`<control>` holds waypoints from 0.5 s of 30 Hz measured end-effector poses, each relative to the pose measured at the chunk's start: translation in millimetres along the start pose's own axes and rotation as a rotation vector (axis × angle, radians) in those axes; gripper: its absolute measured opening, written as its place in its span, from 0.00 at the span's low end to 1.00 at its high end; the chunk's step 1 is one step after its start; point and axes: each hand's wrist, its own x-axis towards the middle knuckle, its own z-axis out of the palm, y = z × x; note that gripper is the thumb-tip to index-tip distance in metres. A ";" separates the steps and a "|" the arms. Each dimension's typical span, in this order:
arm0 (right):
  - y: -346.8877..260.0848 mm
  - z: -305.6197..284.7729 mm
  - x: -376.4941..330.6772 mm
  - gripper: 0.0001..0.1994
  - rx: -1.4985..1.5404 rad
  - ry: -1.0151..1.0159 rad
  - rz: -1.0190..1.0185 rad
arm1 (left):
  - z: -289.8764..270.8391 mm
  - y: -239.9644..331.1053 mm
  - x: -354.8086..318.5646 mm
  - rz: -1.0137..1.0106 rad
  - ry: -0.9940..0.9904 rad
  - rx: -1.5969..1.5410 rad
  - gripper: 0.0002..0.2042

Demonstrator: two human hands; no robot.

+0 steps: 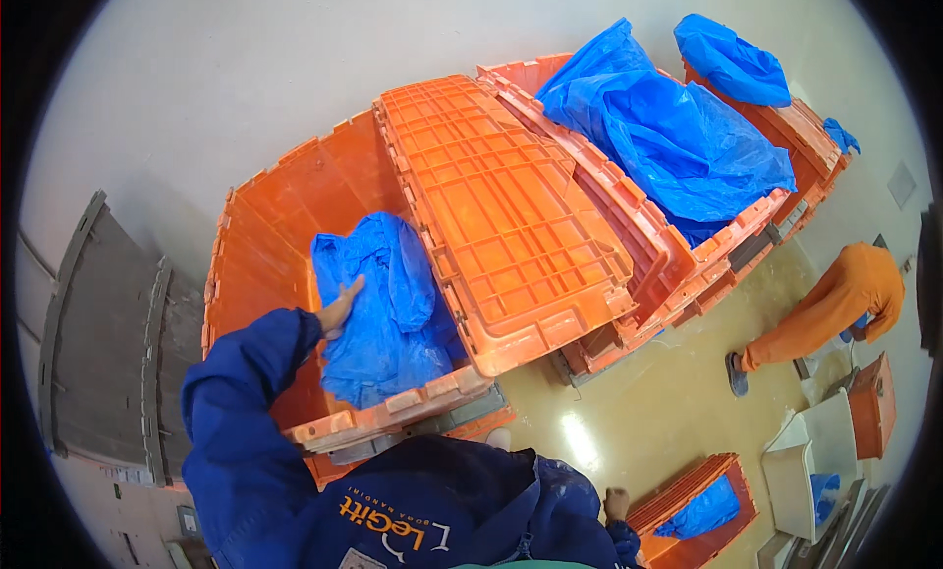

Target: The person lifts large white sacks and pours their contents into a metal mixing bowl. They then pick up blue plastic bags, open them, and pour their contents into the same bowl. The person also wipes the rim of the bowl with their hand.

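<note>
My left hand (340, 311) reaches into a large orange crate (280, 191). It lies against a crumpled blue plastic bag (388, 304) inside, at the bag's left side. A finger stretches up along the plastic, and the fingers look apart rather than closed around it. The crate's ribbed orange lid flap (501, 215) is folded out along its right side. Low at my right side hangs my right hand (617, 503), small in view, its fingers curled and no object visible in them. A smaller orange crate (732, 544) with a blue bag (702, 510) inside stands near it.
Farther right, another orange crate (526, 73) carries a big blue plastic liner (658, 127); more blue plastic (732, 63) tops a crate behind. Grey panels (103, 343) lean at left. A person in orange (825, 304) bends down at right, near a white bin (801, 441).
</note>
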 end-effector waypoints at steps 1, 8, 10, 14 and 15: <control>3.1 1.3 -15.5 0.10 0.102 -0.069 0.207 | 0.1 -7.6 11.0 -0.026 -0.073 -0.085 0.52; 74.8 36.8 -53.4 0.14 -0.101 0.042 0.147 | 95.7 47.6 22.2 0.124 -0.615 -0.334 0.41; 76.1 62.5 -33.5 0.13 0.029 -0.048 0.190 | 100.4 63.9 22.5 0.224 -0.545 -0.133 0.40; 14.3 46.6 -14.4 0.11 0.082 -0.154 0.095 | 45.2 106.7 3.2 0.604 -0.149 0.303 0.38; -0.8 34.8 -11.3 0.10 0.154 -0.177 0.091 | 30.8 128.0 -6.7 0.727 -0.036 0.396 0.37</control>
